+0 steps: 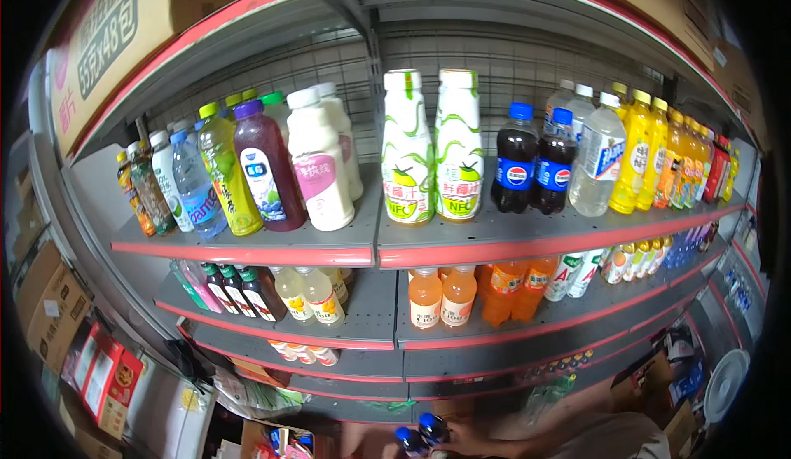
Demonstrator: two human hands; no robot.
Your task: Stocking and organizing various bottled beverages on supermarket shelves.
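My right hand (462,439) comes in from the lower right, its forearm (531,443) stretched below the shelves. It is at two dark bottles with blue caps and appears to grip them: one bottle (434,429) beside the fingers, the other bottle (408,442) just left of it. The picture's bottom edge cuts off their lower parts, and shadow blurs the fingers. My left hand is out of view. Two Pepsi bottles (514,175) with like blue caps stand on the upper shelf (432,236), between white coconut juice bottles (458,150) and clear bottles (596,162).
On the upper shelf's left are a white milk-drink bottle (318,162), a purple juice bottle (266,168) and several others. The shelf below (371,332) carries orange soda bottles (507,292). Cartons (117,51) sit overhead. An open box of packets (278,440) stands low at left.
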